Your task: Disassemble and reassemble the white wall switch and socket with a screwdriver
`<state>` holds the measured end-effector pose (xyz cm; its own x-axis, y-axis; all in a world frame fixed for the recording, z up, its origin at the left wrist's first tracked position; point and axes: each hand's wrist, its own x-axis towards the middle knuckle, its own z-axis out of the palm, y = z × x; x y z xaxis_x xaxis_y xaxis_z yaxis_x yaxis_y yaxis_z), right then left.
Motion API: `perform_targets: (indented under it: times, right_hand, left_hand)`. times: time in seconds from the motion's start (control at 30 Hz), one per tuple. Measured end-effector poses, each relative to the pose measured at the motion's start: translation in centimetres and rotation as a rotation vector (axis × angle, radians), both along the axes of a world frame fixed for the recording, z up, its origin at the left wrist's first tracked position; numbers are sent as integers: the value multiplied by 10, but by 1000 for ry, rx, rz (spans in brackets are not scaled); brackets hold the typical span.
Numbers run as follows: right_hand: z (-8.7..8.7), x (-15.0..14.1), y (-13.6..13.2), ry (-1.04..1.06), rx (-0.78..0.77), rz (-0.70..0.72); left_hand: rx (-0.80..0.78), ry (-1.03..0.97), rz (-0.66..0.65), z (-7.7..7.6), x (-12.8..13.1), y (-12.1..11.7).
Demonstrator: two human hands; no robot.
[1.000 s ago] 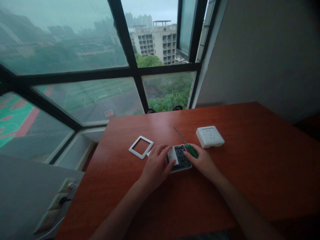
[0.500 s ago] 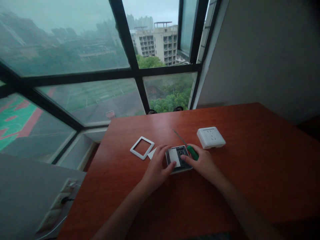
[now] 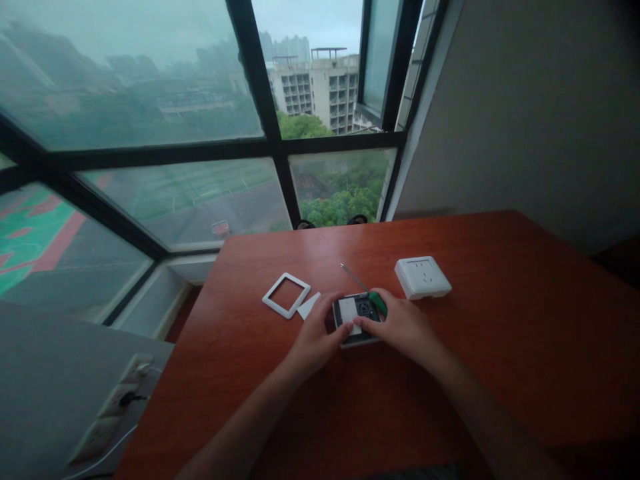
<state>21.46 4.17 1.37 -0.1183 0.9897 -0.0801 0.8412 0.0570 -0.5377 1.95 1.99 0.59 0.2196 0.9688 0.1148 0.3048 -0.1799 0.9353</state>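
A wall switch box (image 3: 361, 339) with its front frame off sits on the table between both hands, showing a white rocker panel (image 3: 349, 307) and a dark inner part. My left hand (image 3: 320, 330) grips its left side, thumb on the front near the white panel. Around the right side is my right hand (image 3: 395, 320), its thumb pressing on the face. A screwdriver (image 3: 377, 303) with a green handle is tucked in the same hand, its shaft pointing up and left. Just left of the box lie a square white frame (image 3: 270, 305) and a small white plate (image 3: 309, 305).
A white socket box (image 3: 424, 278) stands on the reddish-brown table (image 3: 500, 320) to the right. Dark-framed windows (image 3: 175, 155) border the far side. Low at the left, wall sockets (image 3: 117, 400) hold a black plug and a white cable.
My right thumb has slid left across the face, close to my left thumb. The screwdriver has shifted slightly left with my right hand.
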Motion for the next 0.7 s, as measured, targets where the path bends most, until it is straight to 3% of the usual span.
perform_targets:
  times: [0.13,0.7]
  right_hand:
    - [6,-3,7,-31,0,12]
    - [10,-13,26,-126,-20,31]
  left_hand:
    - [-45,-1,0,0,-2,4]
    - [37,55,147,-11,6,9]
